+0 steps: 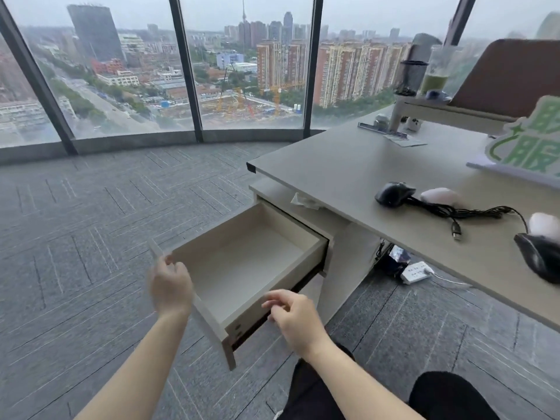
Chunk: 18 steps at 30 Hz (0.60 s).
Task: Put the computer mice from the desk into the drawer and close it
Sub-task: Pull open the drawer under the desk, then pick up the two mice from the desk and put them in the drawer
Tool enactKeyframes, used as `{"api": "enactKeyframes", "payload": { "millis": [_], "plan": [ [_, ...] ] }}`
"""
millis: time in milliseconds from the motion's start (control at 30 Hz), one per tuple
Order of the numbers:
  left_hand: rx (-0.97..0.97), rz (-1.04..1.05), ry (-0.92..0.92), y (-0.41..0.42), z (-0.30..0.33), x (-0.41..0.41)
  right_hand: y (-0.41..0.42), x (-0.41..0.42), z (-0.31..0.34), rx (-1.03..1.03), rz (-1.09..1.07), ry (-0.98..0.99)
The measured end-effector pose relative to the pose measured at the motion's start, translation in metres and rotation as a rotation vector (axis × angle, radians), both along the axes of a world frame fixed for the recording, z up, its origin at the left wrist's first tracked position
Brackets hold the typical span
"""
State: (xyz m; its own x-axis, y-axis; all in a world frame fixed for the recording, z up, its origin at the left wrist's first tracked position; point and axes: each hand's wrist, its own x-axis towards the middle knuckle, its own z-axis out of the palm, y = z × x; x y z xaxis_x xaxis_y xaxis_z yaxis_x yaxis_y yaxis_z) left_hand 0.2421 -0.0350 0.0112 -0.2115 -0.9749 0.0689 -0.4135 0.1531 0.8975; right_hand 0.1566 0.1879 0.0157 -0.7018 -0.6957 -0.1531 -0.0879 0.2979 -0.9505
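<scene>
Mice: four lie on the desk [348,165], none in the drawer. A black mouse [394,194] sits touching a pale pink mouse [441,196] near the middle; a second black mouse [541,257] and a white mouse [544,225] sit just beside each other at the right edge of view.
Cable: a black cable [463,212] trails loosely between the two black mice, its USB plug [456,231] lying free on the desktop.
Drawer: the drawer [242,262] stands pulled well out under the desk's corner, its inside bare.
Left hand: the left hand [170,286] rests at the far end of the drawer front, fingers curled over its top edge, gripping it.
Right hand: the right hand [295,321] hovers beside the drawer's near corner, fingers loosely bent, nothing in it; whether it touches the wood I can't tell.
Under the desk: a white power strip [415,271] lies on the grey carpet [91,237].
Beyond: a green-and-white sign [527,147] rests on the desk's far right, tall windows [242,62] behind.
</scene>
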Motion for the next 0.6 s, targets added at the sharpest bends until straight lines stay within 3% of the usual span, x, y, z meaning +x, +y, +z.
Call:
{"api": "enactKeyframes", "payload": {
  "millis": [133, 233, 400, 600],
  "plan": [
    [-0.152, -0.344, 0.119, 0.055, 0.062, -0.076, 0.041, -0.075, 0.071, -0.176, -0.333, 0.23],
    [-0.15, -0.619, 0.138, 0.106, 0.094, -0.143, 0.08, -0.141, 0.112, -0.145, -0.589, 0.396],
    [-0.236, -0.927, 0.005, 0.178, 0.122, -0.247, 0.139, -0.239, 0.148, 0.194, -0.746, 0.523],
    [-0.293, -0.991, -0.303, 0.215, 0.113, -0.342, 0.145, -0.312, 0.151, 0.629, -0.651, 0.477]
  ]
}}
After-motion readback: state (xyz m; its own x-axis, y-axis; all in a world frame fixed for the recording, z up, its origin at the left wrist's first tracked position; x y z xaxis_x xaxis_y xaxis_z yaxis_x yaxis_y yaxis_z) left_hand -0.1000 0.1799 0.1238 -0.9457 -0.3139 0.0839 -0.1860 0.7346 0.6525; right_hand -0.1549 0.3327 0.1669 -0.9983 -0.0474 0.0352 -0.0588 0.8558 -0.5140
